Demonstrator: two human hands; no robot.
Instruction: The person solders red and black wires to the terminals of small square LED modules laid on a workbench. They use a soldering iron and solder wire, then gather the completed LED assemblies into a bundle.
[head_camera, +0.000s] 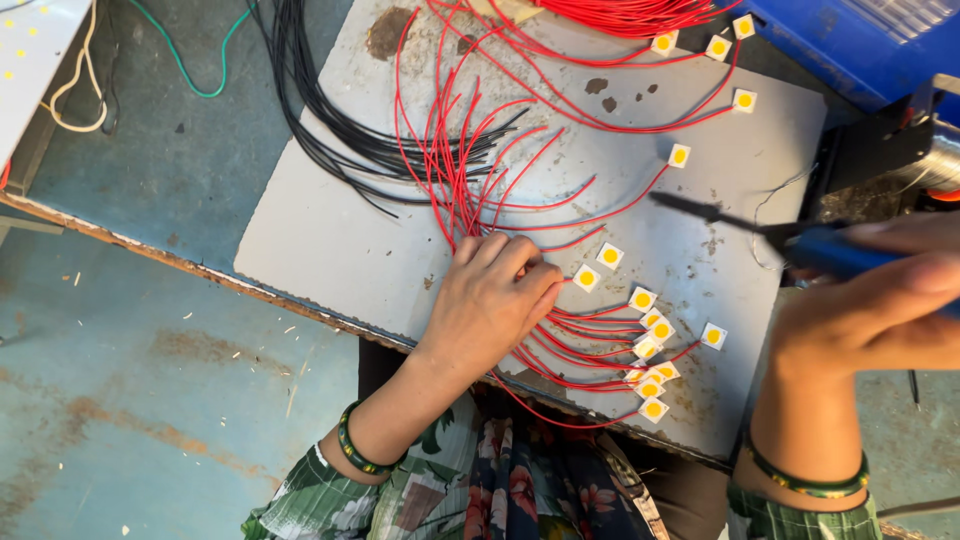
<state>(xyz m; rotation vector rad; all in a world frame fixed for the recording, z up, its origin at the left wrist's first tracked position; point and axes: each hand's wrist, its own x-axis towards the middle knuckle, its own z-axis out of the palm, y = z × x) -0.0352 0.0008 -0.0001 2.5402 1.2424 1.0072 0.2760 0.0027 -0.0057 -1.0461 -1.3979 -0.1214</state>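
Note:
My left hand (492, 300) rests fingers-down on a grey board (320, 240), its fingertips pinching a red wire next to a small white square chip with a yellow centre (587, 277). My right hand (870, 305) grips a blue-handled soldering iron (830, 250); its dark tip (670, 200) hovers above the board, right of the left hand. Many red wires (470, 160) fan across the board. Several wired chips (650, 360) lie clustered near the board's front edge.
A bundle of black wires (330, 120) crosses the board's upper left. More chips (720, 45) sit at the top right beside a blue box (850, 40). A green wire (190, 70) and a cream wire (75, 90) lie on the blue-grey bench.

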